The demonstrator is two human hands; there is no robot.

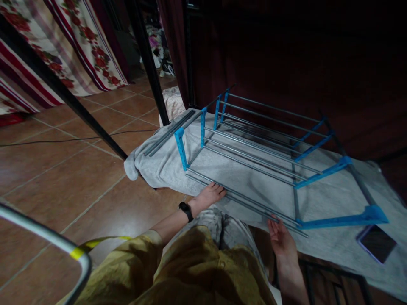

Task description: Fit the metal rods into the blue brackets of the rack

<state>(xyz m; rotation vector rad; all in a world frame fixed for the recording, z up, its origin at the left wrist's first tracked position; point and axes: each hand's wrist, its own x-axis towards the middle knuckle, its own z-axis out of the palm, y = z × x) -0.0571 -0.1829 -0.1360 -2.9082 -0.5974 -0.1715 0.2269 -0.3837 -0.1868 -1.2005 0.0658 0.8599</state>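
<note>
Far left, a floral curtain (73,46) is hanging, w/ a black pole (79,110) slanting across the tile floor (63,178) in front of it. Near left, a grey tube (47,237) w/ yellow tape is curving into view.

Next, a grey blanket (159,165) is lying spread on the floor, bearing everything else. At its left edge a few loose rods (168,133) are lying side by side, apart from the frame.

The left hand (208,195), w/ a dark watch (186,211) on the wrist, is resting palm down w/ fingers loosely spread on the near rods (248,201), close to their left end. It is not gripping anything.

The rack (254,148) is lying on the blanket just beyond both hands: metal rods set in blue end pieces (343,221). Its long axis is running left to right, w/ the right end slanting nearer. Nothing is sitting on its tiers.

The right hand (281,239) is lying palm up, fingers uncurled, fingertips touching the same near rods toward their right end. So the two hands are well apart along one edge, both in contact, neither closing on it.

Far right, a phone (377,242) is lying flat on the blanket, near the rack's corner but clear of it.
</note>
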